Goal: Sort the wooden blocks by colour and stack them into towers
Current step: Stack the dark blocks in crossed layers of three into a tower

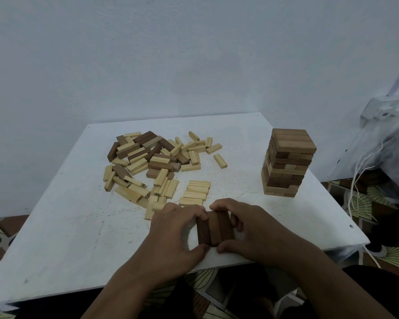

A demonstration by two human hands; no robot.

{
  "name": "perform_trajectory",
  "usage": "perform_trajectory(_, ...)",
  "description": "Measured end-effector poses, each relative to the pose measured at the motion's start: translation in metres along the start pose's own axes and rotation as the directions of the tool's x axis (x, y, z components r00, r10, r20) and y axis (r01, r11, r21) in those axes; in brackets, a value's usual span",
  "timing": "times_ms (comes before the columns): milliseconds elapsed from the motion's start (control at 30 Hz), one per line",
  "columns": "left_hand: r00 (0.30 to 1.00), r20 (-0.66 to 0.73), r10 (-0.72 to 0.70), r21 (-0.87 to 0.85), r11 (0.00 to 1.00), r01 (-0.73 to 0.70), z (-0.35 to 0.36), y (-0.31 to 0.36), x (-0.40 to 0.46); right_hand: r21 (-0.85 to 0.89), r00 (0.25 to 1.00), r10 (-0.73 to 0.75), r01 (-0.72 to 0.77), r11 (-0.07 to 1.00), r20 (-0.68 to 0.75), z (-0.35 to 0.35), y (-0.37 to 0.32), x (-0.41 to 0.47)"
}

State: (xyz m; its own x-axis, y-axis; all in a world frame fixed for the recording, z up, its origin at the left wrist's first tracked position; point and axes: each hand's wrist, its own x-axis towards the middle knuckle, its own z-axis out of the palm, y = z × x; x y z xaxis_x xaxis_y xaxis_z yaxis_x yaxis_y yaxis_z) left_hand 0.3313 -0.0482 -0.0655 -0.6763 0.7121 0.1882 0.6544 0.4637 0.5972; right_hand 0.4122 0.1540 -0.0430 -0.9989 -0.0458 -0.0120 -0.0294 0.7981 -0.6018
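Three dark brown blocks (214,229) lie side by side near the table's front edge. My left hand (173,233) grips their left side, with fingers over the far end and thumb at the near end. My right hand (251,231) grips the right side the same way. A low stack of light blocks (195,192) sits just behind my hands. A mixed heap of light and dark blocks (152,162) spreads across the table's middle left. A tall tower of mixed brown and light blocks (288,162) stands at the right.
The white table (78,226) stands against a pale wall. At the far right is a white mesh bag (387,143) with loose strings hanging beside the table. Patterned floor shows around and below the table's edges.
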Motion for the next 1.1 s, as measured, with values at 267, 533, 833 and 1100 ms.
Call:
perform_trajectory(267, 0.999, 0.023, -0.026, -0.032, 0.999, 0.027, 0.001, 0.001, -0.001, 0.007, 0.999, 0.004, -0.004, 1.000, 0.034, -0.004, 0.005, -0.002)
perform_trajectory(533, 0.998, 0.052, -0.034, -0.044, 0.998, 0.037, 0.000, 0.005, 0.000, 0.037, 1.000, -0.012, 0.012, 0.999, 0.016, -0.002, 0.008, -0.001)
perform_trajectory(833, 0.999, 0.016, -0.033, -0.187, 0.982, 0.035, -0.006, 0.014, 0.008, 0.058, 0.997, -0.067, 0.069, 0.996, -0.027, -0.012, 0.008, -0.004)
perform_trajectory(1100, 0.992, -0.060, 0.107, -0.205, 0.972, -0.117, -0.038, 0.050, 0.043, 0.007, 0.978, -0.132, 0.135, 0.991, -0.160, -0.074, -0.013, -0.016)
